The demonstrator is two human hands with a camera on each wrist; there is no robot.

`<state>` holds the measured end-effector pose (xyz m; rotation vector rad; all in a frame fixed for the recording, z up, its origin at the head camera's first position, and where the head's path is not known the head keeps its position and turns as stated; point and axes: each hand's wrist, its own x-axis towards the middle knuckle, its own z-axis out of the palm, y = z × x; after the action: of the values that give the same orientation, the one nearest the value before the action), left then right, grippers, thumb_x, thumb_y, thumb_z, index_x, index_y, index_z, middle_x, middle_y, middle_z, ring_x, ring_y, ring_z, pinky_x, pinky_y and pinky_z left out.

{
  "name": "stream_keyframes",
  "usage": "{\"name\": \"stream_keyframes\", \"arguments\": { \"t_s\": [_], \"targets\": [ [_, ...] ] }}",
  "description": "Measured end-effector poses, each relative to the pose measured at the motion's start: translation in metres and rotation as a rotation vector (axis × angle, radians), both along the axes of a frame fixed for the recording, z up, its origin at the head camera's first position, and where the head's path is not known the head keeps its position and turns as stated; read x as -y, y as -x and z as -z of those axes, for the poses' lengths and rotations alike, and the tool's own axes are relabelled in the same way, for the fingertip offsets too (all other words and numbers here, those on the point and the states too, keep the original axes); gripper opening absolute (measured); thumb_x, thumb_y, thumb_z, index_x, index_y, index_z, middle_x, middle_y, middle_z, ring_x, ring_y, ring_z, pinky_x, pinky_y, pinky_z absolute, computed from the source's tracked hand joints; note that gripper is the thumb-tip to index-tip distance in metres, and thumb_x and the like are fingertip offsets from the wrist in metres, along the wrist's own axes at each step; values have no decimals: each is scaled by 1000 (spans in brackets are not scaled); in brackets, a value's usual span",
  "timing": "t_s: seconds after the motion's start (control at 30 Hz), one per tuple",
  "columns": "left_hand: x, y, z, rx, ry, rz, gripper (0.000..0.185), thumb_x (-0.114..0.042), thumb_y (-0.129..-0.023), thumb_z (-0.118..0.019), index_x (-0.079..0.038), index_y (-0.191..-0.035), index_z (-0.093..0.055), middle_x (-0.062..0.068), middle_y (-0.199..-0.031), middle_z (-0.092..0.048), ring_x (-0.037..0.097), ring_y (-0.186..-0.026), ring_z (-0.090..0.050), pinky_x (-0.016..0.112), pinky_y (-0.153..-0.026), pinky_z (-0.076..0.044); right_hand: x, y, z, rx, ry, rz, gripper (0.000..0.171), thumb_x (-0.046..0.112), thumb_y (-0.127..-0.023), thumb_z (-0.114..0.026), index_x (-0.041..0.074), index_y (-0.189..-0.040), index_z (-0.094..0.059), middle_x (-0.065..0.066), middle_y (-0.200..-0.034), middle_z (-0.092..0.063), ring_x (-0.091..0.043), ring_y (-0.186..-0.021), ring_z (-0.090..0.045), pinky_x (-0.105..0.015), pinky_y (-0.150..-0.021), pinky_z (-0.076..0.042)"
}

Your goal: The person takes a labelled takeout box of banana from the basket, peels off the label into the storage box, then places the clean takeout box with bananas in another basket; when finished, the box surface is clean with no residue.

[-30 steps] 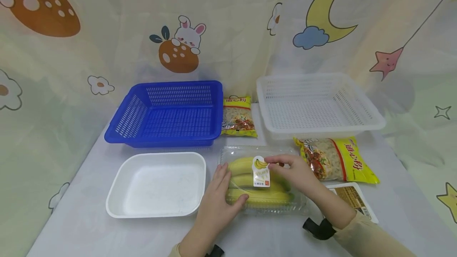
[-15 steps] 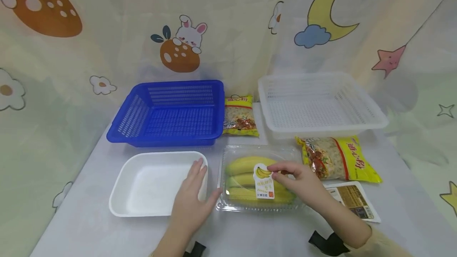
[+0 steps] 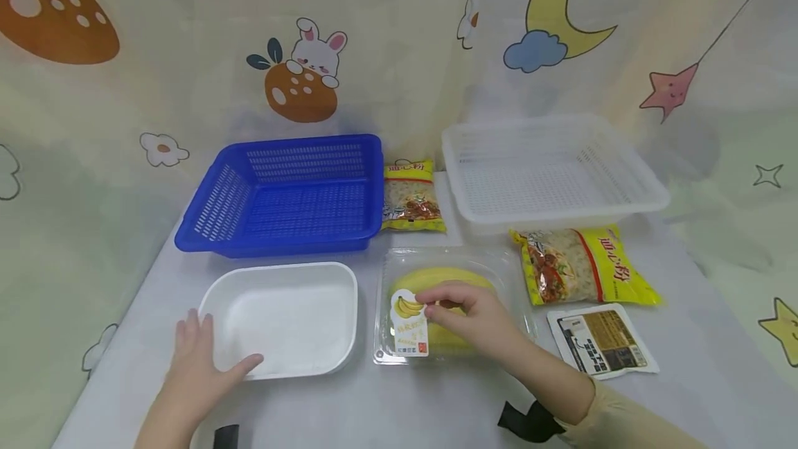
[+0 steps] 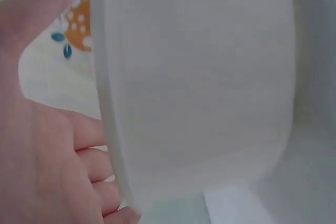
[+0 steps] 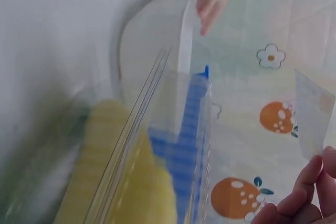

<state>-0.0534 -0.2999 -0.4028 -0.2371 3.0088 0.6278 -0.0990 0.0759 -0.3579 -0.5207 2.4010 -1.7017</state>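
while resting at the near-left corner of the white foam tray [image 3: 283, 317], left hand [image 3: 196, 366] grips that corner, fingers along the outer wall, thumb over the rim and inside. seen close in the left wrist view: same tray [image 4: 199, 87] with fingers [image 4: 84, 145] curled round its edge. right hand [image 3: 474, 321] atop the clear banana box [image 3: 449, 307], pinching the label tag [image 3: 409, 324] on its lid between thumb and fingertips. box just right of the tray, near but apart, yellow bananas [image 3: 442, 279] inside. in the right wrist view, lid edge of the box [image 5: 152, 145] close up, fingertips [image 5: 310, 187] at the lower right. behind the tray, blue basket [image 3: 287, 192]; behind the box, white basket [image 3: 548, 168]; between the baskets, small yellow noodle packet [image 3: 411, 196]. right of the box, larger yellow noodle packet [image 3: 582, 265], and nearer, flat brown-labelled packet [image 3: 601, 341]. all on a pale table [image 3: 399, 407].
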Motion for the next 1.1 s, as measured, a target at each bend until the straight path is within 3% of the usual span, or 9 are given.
{"name": "stream_keyframes", "arguments": {
  "t_s": [0.1, 0.27, 0.5, 0.67, 0.8, 0.87, 0.97, 1.1],
  "targets": [
    [20, -3, 4, 135, -1, -57, 121, -56, -70, -66, 20, -135, 3, 38, -140, 19, 52, -130, 16, 71, -97, -14, 19, 1, 0, 22, 15, -33, 20, 17, -83, -63, 8, -100, -69, -8, -102, -68, -7, -85, -58, -22, -75, -50],
    [30, -2, 7, 267, -74, -102, 129, -56, -70, -67, 16, -133, 19, 38, -138, 22, 54, -129, 8, 67, -101, -12, 54, -2, 3, 73, 50, -58, 20, 18, -83, -63, 10, -100, -69, -6, -105, -66, -12, -88, -58, -21, -75, -49],
    [33, -5, 5, 278, -105, -123, 130, -56, -71, -67, 13, -132, 24, 39, -139, 19, 54, -130, 5, 65, -103, -12, 109, -13, 11, 155, 145, -31, 18, 16, -82, -63, 9, -98, -69, -7, -98, -67, -4, -77, -52, -17, -68, -45],
    [33, -9, 7, 263, -94, -153, 132, -57, -68, -68, 13, -133, 23, 39, -139, 17, 54, -130, 2, 64, -103, -13, 142, -24, 22, 137, 157, 0, 17, 15, -80, -64, 12, -96, -70, -2, -89, -65, 0, -80, -51, -17, -75, -45],
    [32, -10, 9, 253, -89, -170, 133, -57, -67, -69, 12, -134, 23, 37, -140, 18, 53, -131, 2, 64, -103, -14, 162, -27, 30, 28, 131, -10, 17, 13, -81, -62, 13, -95, -70, 1, -87, -66, -2, -86, -53, -17, -79, -45],
    [32, -10, 9, 247, -96, -169, 132, -57, -68, -69, 11, -134, 23, 37, -140, 18, 53, -131, 4, 64, -103, -14, 170, -24, 34, -76, 75, -16, 17, 14, -82, -62, 15, -96, -70, 4, -89, -67, -3, -88, -52, -15, -79, -43],
    [32, -11, 9, 185, -102, -139, 130, -54, -68, -70, 13, -136, 18, 38, -142, 11, 51, -131, -6, 65, -101, -18, 180, -18, 37, -229, -45, -26, 17, 16, -82, -61, 19, -96, -70, 10, -93, -67, -3, -91, -51, -13, -80, -40],
    [31, -9, 9, 131, -114, -103, 126, -53, -69, -69, 12, -137, 14, 38, -142, 3, 50, -126, -15, 66, -99, -23, 190, -10, 41, -308, -169, -30, 17, 18, -83, -60, 22, -97, -70, 12, -96, -67, -3, -91, -50, -13, -81, -39]
  ]
}}
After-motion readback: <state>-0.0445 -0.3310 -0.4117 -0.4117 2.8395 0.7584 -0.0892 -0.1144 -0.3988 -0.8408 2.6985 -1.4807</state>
